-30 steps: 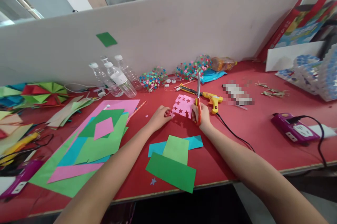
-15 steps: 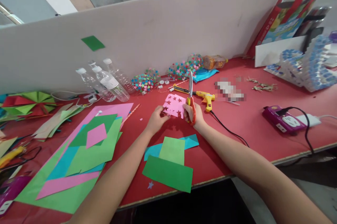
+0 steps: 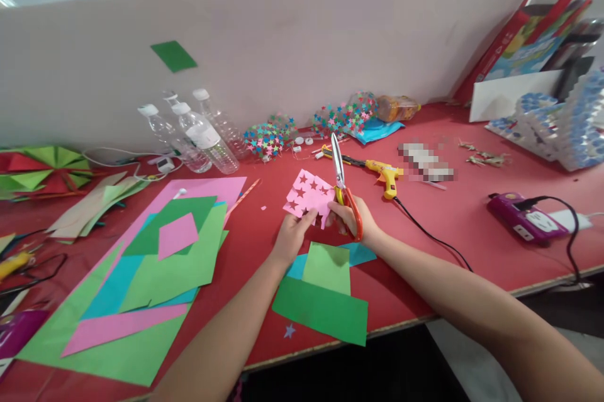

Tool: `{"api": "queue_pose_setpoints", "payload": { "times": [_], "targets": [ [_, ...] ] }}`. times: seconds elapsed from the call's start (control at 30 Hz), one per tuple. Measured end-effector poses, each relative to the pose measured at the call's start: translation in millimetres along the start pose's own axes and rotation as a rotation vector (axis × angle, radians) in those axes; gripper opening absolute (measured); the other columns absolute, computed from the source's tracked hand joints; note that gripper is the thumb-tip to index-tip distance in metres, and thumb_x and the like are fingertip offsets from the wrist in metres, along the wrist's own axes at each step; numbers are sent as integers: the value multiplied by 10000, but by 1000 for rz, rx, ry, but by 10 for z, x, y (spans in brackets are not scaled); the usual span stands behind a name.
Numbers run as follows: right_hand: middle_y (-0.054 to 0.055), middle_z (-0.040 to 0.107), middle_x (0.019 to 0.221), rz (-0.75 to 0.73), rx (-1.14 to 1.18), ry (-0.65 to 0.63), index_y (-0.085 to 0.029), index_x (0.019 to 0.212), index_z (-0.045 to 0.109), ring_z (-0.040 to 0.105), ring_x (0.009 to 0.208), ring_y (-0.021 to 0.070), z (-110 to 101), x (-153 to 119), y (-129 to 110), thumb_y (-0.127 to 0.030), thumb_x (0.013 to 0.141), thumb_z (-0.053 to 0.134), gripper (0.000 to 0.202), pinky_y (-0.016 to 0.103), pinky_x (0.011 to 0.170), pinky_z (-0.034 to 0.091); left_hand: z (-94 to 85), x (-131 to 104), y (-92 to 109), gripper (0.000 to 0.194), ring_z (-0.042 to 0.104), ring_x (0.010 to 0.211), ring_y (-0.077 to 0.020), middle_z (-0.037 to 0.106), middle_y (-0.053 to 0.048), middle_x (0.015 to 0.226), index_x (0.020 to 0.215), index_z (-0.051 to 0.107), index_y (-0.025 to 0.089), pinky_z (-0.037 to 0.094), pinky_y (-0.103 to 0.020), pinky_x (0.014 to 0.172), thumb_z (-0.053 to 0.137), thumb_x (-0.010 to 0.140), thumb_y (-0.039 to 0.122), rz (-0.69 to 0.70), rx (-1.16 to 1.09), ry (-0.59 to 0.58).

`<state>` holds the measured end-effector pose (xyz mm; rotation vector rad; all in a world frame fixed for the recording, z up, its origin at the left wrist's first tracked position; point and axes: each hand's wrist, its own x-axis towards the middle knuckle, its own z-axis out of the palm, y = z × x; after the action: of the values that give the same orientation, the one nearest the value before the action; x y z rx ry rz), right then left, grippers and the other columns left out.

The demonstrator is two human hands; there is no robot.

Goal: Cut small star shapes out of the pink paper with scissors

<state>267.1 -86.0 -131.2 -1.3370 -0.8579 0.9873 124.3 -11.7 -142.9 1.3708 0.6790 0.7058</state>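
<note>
Scissors (image 3: 340, 180) jut beyond the right hand (image 3: 366, 219) gripping them; left hand (image 3: 289, 238) pinches paper (image 3: 308, 199), likely between cuts; snipping would need blades (image 3: 336, 156) turned onto it.

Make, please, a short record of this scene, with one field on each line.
Left hand: holds pink paper
Right hand: holds scissors, pointing towards the wall
Pink paper: has star-shaped holes
Table: red
Right of scissors: yellow glue gun
Near table's front edge: dark green strip, small star
Near wall: clear bottles
</note>
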Motion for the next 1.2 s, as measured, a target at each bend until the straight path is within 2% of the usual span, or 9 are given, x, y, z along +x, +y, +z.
{"api": "queue_pose_setpoints", "payload": {
  "times": [0.1, 0.23, 0.33, 0.5, 0.63, 0.87, 1.0, 1.03, 1.2],
  "targets": [
    [-43, 627, 500, -40, -51, 0, -216, 671, 478, 409, 313, 83, 1, -20, 14, -365, 752, 613, 217, 204, 342, 321, -32, -18, 6, 240, 673, 830, -215, 703, -32, 781, 770, 652, 187, 522, -336, 804, 664, 797, 425, 24, 60, 70],
    [-42, 624, 511, -74, -102, 51, -212, 689, 499, 413, 319, 87, -14, -20, 0, -366, 754, 619, 205, 215, 349, 322, -68, 1, -2, 272, 657, 588, -201, 682, -34, 684, 788, 656, 179, 514, -321, 570, 683, 758, 449, -86, -45, -34],
    [-36, 628, 522, -65, -123, 83, -215, 700, 506, 423, 322, 94, -13, -19, -30, -364, 760, 593, 182, 227, 353, 330, -32, 1, 2, 292, 629, 505, -173, 659, -25, 640, 782, 644, 167, 475, -286, 491, 712, 721, 444, -113, -117, -46],
    [-37, 585, 481, -76, -172, 115, -218, 667, 487, 425, 328, 98, -17, -27, -74, -345, 775, 543, 176, 231, 362, 337, 56, 35, 57, 303, 598, 459, -130, 631, -2, 580, 745, 607, 149, 398, -223, 434, 757, 653, 396, -175, -269, -10],
    [-16, 630, 546, -82, -184, 123, -215, 677, 486, 439, 346, 97, -36, -18, -86, -353, 768, 548, 176, 228, 366, 337, 23, 117, 37, 297, 607, 470, -140, 682, -30, 645, 755, 627, 144, 429, -246, 453, 738, 675, 408, -98, -212, -20],
    [-33, 574, 543, -82, -342, 52, -211, 736, 518, 448, 451, 115, -94, 59, -47, -404, 725, 598, 209, 227, 461, 353, -247, 224, 30, 289, 610, 498, -126, 671, -17, 632, 769, 605, 142, 433, -235, 484, 707, 699, 404, 63, -248, 292],
    [-53, 407, 545, -184, -660, 53, -211, 612, 444, 361, 528, 111, -140, 73, -84, -466, 686, 661, 342, 231, 490, 253, -272, 207, 99, 273, 589, 468, -108, 613, 22, 566, 733, 581, 140, 409, -221, 466, 740, 643, 343, 65, -322, 340],
    [-53, 395, 552, -173, -704, 12, -213, 628, 454, 353, 529, 113, -145, 65, -105, -481, 701, 648, 339, 234, 491, 244, -263, 199, 110, 266, 587, 463, -107, 610, 22, 559, 721, 578, 139, 405, -219, 462, 742, 637, 331, 65, -336, 343],
    [-44, 477, 615, -120, -913, -85, -235, 707, 422, 396, 530, 129, -116, -7, -208, -484, 713, 657, 342, 236, 505, 257, -256, 198, 134, 271, 618, 493, -113, 686, -21, 645, 771, 589, 133, 429, -219, 488, 738, 643, 320, 78, -405, 370]
  ]
}}
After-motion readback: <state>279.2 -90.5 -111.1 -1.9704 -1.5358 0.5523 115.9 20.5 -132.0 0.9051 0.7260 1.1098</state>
